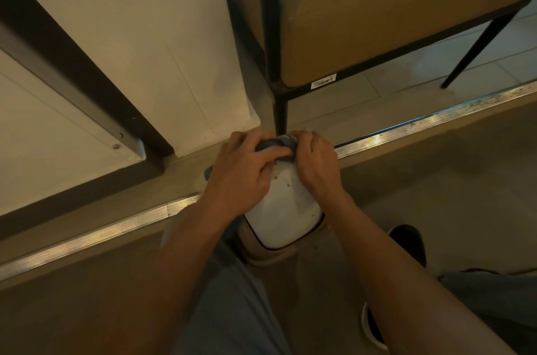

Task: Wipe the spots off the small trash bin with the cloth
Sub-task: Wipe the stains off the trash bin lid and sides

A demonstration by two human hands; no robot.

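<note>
White, brown-speckled small trash bin [286, 209]; left hand [244, 171] and right hand [315, 164] fingers clamp blue cloth [274, 145].

Black table leg [281, 119] just beyond the trash bin [286, 209], white wall panel [162, 44] closing the far left, metal floor strip [406, 128] running across, open floor [436, 180] to the right

Both forearms bare, no sleeves in view, left hand [241, 177] and right hand [315, 168] ungloved; grey-blue trousers [232, 305] on the legs; dark shoe [409, 241], white-soled, at right.
</note>
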